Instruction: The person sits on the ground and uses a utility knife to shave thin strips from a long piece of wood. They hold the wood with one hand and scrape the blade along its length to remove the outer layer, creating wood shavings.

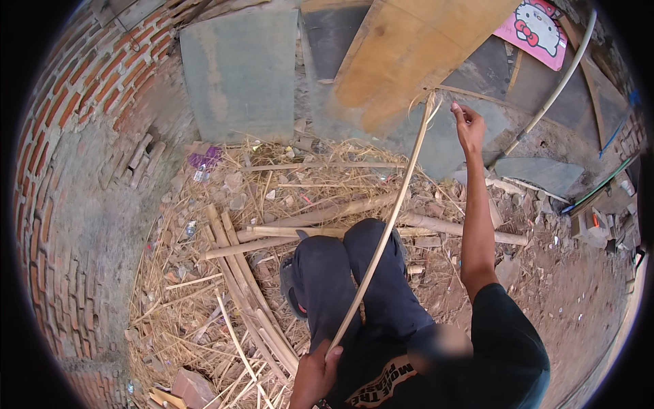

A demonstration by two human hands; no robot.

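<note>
My left hand (317, 371) is closed around the lower end of a long, thin bamboo strip (383, 242) near my lap. The strip slants up and to the right across my knees, and its far end is frayed into thin, curling slivers. Just right of that frayed end is my right hand (469, 128), arm stretched forward, with thumb and fingers pinched together. Whatever may be in that pinch is too small to make out. A gap shows between the right fingers and the strip.
Split bamboo pieces (248, 293) and bamboo poles (327, 213) lie around my legs on ground littered with shavings (184, 300) and rubble. A brick wall (51, 204) rises at left. Ahead lean grey panels (238, 75), a brown board (415, 48) and a pink cartoon-cat panel (535, 34).
</note>
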